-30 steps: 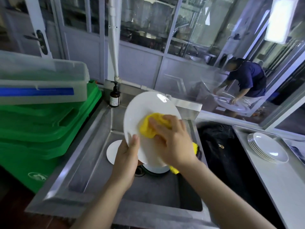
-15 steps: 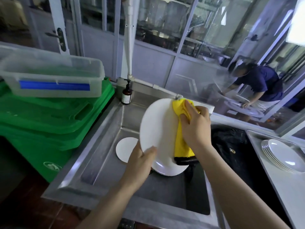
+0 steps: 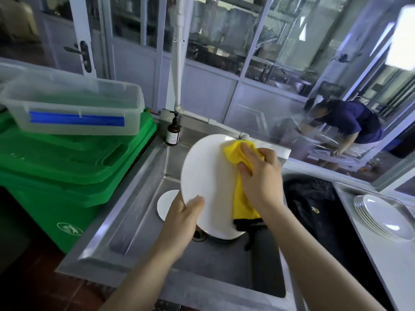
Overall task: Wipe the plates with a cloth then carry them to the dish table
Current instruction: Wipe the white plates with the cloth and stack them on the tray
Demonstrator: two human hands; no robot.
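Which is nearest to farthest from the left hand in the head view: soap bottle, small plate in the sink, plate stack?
1. small plate, in the sink just left of the left hand.
2. soap bottle, on the sink's back corner.
3. plate stack, on the right counter.

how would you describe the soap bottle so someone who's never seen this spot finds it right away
Start at the steel sink in the middle. Look to its far left corner, next to the green bin. The soap bottle stands upright on the ledge there: small, dark brown, with a black pump on top and a pale label, the only bottle around.
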